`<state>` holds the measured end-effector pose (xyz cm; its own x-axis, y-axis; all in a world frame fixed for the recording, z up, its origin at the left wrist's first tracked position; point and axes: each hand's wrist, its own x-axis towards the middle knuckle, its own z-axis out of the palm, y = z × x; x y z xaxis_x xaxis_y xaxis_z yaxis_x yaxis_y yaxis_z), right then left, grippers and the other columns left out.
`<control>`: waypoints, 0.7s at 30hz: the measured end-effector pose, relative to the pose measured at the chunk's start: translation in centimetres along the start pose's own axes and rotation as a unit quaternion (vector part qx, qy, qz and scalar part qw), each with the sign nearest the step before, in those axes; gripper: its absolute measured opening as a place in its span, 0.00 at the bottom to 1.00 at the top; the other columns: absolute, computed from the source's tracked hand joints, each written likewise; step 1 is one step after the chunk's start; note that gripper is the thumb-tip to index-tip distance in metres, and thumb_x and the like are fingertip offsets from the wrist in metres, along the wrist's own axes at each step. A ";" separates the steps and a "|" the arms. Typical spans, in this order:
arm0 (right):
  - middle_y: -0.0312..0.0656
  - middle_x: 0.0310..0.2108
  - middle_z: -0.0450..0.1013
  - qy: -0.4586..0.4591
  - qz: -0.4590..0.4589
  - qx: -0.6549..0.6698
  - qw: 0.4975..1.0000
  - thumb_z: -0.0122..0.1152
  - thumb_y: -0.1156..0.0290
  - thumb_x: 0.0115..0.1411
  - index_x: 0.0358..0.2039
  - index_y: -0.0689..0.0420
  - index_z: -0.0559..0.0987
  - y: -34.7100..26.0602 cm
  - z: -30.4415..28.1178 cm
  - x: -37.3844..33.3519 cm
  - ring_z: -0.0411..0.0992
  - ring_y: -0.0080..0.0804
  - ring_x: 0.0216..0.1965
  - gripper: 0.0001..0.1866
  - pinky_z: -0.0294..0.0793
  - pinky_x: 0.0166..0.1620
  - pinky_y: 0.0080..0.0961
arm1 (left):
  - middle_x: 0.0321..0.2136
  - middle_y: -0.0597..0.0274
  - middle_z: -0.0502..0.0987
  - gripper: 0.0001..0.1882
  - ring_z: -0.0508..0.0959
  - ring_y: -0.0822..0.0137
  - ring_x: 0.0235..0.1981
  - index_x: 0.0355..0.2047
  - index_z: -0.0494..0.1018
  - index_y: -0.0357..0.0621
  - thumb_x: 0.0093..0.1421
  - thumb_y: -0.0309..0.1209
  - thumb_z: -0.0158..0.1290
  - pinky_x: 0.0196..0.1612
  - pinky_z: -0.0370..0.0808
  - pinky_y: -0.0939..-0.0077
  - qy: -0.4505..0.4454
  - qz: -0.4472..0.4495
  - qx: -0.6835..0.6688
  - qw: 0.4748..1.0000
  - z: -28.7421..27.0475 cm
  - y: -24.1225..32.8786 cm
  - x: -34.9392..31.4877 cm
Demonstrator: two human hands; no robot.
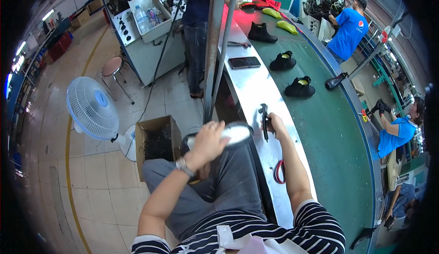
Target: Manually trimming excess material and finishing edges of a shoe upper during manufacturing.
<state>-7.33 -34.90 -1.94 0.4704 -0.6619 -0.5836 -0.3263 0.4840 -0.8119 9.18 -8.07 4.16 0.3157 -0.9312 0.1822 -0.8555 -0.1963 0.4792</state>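
Observation:
Above my lap, my left hand (pixel 209 143) grips a dark shoe by its near part. The shoe's pale sole (pixel 238 135) faces up, and motion blurs it. My right hand (pixel 276 125) is over the metal ledge, its fingers closed on a black hand tool (pixel 264 116) with a hooked head and a slim shaft. What exact kind of tool it is, I cannot make out. Nearer to me on the ledge lies a red-and-black looped thing (pixel 279 171), close to my right forearm.
Black ankle boots (pixel 299 87) stand along the green conveyor belt (pixel 329 153), with yellow-green shoe forms (pixel 286 26) farther off. A phone (pixel 244 62) lies on the ledge. Left are a cardboard box (pixel 158 139), a fan (pixel 93 107) and a metal post (pixel 215 48). Several people work nearby.

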 end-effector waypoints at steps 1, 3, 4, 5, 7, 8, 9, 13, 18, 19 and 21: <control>0.39 0.26 0.74 -0.058 -0.025 0.014 0.998 0.49 0.65 0.65 0.39 0.58 0.75 -0.3 -0.6 -1.1 0.74 0.28 0.25 0.11 0.74 0.33 0.26 | 0.52 0.45 0.73 0.29 0.72 0.50 0.55 0.55 0.69 0.33 0.61 0.43 0.54 0.58 0.67 0.62 -0.057 -0.046 -0.063 0.995 -1.2 -0.6 1.6; 0.37 0.29 0.74 -0.065 -0.099 -0.043 0.992 0.53 0.64 0.65 0.45 0.57 0.75 -2.7 1.0 -6.1 0.73 0.24 0.29 0.12 0.72 0.38 0.23 | 0.47 0.45 0.76 0.27 0.75 0.52 0.50 0.56 0.70 0.38 0.60 0.41 0.55 0.55 0.70 0.65 -0.043 -0.055 -0.155 0.986 -1.7 -4.4 3.6; 0.36 0.31 0.74 -0.073 -0.095 -0.046 0.992 0.54 0.65 0.65 0.47 0.56 0.74 -3.3 0.6 -7.2 0.73 0.23 0.31 0.14 0.71 0.41 0.21 | 0.44 0.45 0.77 0.25 0.76 0.51 0.48 0.54 0.71 0.39 0.61 0.40 0.54 0.53 0.71 0.63 -0.054 -0.048 -0.159 0.985 -3.0 -5.0 4.8; 0.35 0.32 0.73 -0.082 -0.092 -0.049 0.991 0.56 0.65 0.64 0.49 0.56 0.74 -3.9 0.3 -8.1 0.72 0.23 0.33 0.15 0.70 0.43 0.20 | 0.41 0.45 0.78 0.22 0.77 0.51 0.46 0.53 0.73 0.39 0.62 0.39 0.53 0.50 0.72 0.62 -0.066 -0.041 -0.162 0.984 -3.8 -5.1 5.5; 0.34 0.32 0.73 -0.118 -0.079 -0.127 0.982 0.54 0.66 0.65 0.54 0.56 0.71 -5.9 1.4 -10.2 0.71 0.22 0.34 0.18 0.68 0.43 0.20 | 0.38 0.45 0.79 0.19 0.78 0.49 0.42 0.49 0.74 0.38 0.63 0.37 0.51 0.47 0.73 0.59 -0.020 -0.039 -0.095 0.995 -2.5 -5.2 5.5; 0.33 0.31 0.73 -0.124 -0.087 -0.167 0.974 0.53 0.68 0.65 0.58 0.56 0.68 -6.8 2.6 -11.6 0.71 0.21 0.33 0.21 0.68 0.40 0.18 | 0.34 0.46 0.80 0.16 0.79 0.47 0.39 0.45 0.76 0.37 0.64 0.36 0.49 0.43 0.74 0.55 0.029 -0.030 -0.024 0.999 -1.7 -5.2 5.5; 0.33 0.30 0.74 -0.129 -0.097 -0.207 0.965 0.52 0.70 0.66 0.61 0.56 0.65 -7.4 3.8 -12.6 0.72 0.20 0.33 0.23 0.68 0.37 0.17 | 0.34 0.46 0.80 0.16 0.79 0.47 0.39 0.45 0.76 0.37 0.64 0.36 0.49 0.43 0.74 0.55 0.027 -0.035 -0.025 0.999 -0.6 -5.0 5.5; 0.39 0.37 0.79 -0.290 -0.093 -0.326 0.895 0.50 0.72 0.66 0.68 0.55 0.56 -8.2 5.9 -13.5 0.75 0.22 0.38 0.30 0.71 0.42 0.20 | 0.29 0.44 0.79 0.15 0.80 0.45 0.29 0.30 0.73 0.36 0.66 0.35 0.45 0.34 0.74 0.50 0.077 -0.081 0.027 0.993 0.8 -3.6 5.8; 0.42 0.40 0.77 -0.348 -0.039 -0.342 0.872 0.51 0.70 0.66 0.67 0.54 0.56 -8.3 8.4 -13.0 0.75 0.26 0.42 0.30 0.74 0.46 0.26 | 0.26 0.45 0.79 0.24 0.80 0.47 0.29 0.43 0.74 0.35 0.59 0.46 0.55 0.35 0.74 0.54 -0.024 -0.174 -0.158 0.972 -1.4 -4.7 5.6; 0.42 0.40 0.77 -0.343 -0.038 -0.337 0.876 0.51 0.70 0.66 0.67 0.54 0.56 -8.7 8.4 -12.7 0.75 0.26 0.42 0.30 0.74 0.46 0.26 | 0.26 0.45 0.79 0.24 0.80 0.47 0.29 0.43 0.74 0.35 0.59 0.46 0.55 0.35 0.74 0.54 -0.029 -0.169 -0.157 0.972 -2.2 -3.8 5.1; 0.44 0.41 0.76 -0.362 0.031 -0.377 0.852 0.50 0.72 0.67 0.68 0.53 0.53 -9.6 8.7 -11.8 0.77 0.30 0.43 0.30 0.79 0.45 0.26 | 0.36 0.45 0.79 0.32 0.78 0.49 0.40 0.48 0.72 0.34 0.50 0.45 0.64 0.44 0.74 0.59 -0.113 -0.057 -0.168 0.978 -2.7 -1.7 2.0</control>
<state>-2.61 -26.77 12.81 0.7271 0.0099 -0.6864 -0.6740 -0.1799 -0.7165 12.42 -8.80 6.07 0.2687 -0.9610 -0.0652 -0.6255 -0.2256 0.7469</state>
